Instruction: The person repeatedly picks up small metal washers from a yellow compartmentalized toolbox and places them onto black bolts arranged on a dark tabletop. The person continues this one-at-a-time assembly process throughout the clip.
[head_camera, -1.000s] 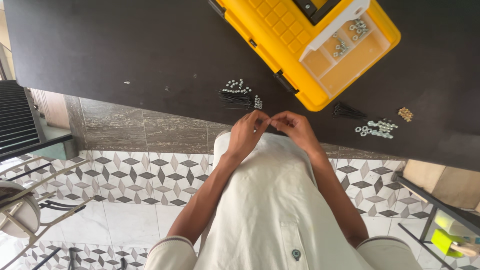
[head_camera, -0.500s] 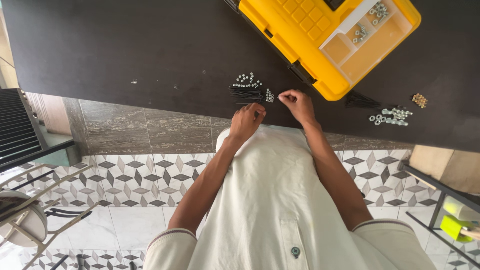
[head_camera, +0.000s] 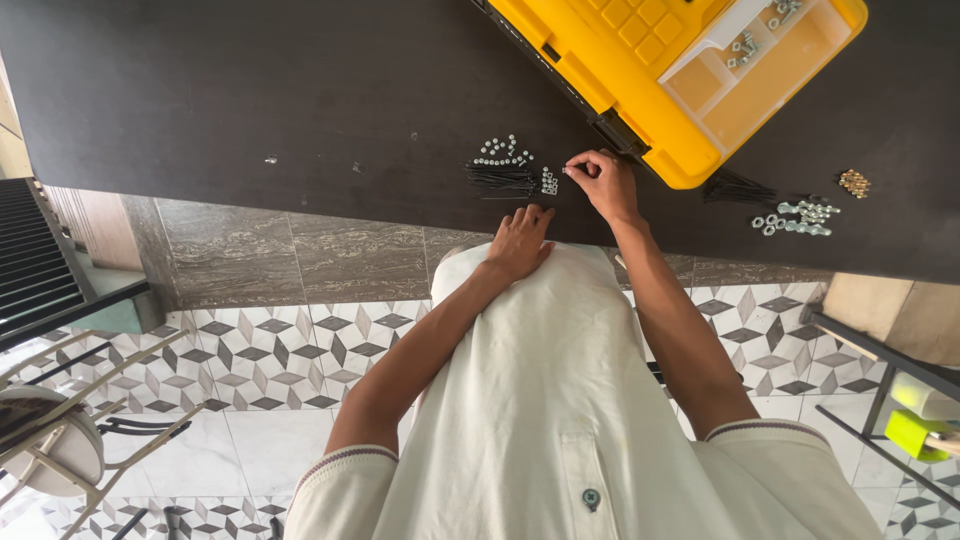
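Observation:
My right hand (head_camera: 602, 183) rests on the black table (head_camera: 300, 110), thumb and forefinger pinched on a small silver nut just right of a little cluster of silver nuts (head_camera: 548, 181). Left of that cluster lie a bundle of thin black screws (head_camera: 500, 181) and a scatter of small silver pieces (head_camera: 500, 152). My left hand (head_camera: 520, 242) lies flat at the table's near edge on my white garment, fingers extended and holding nothing.
An open yellow compartment case (head_camera: 640, 80) with a few metal parts sits at the top right. To its right lie more black screws (head_camera: 735, 187), silver nuts (head_camera: 798, 215) and brass nuts (head_camera: 853, 182). Below the table are patterned floor tiles, a stool (head_camera: 50, 450) and stairs.
My hands, which were together at the table edge, have separated. The right one reached forward to the silver nut cluster while the left flattened against the garment.

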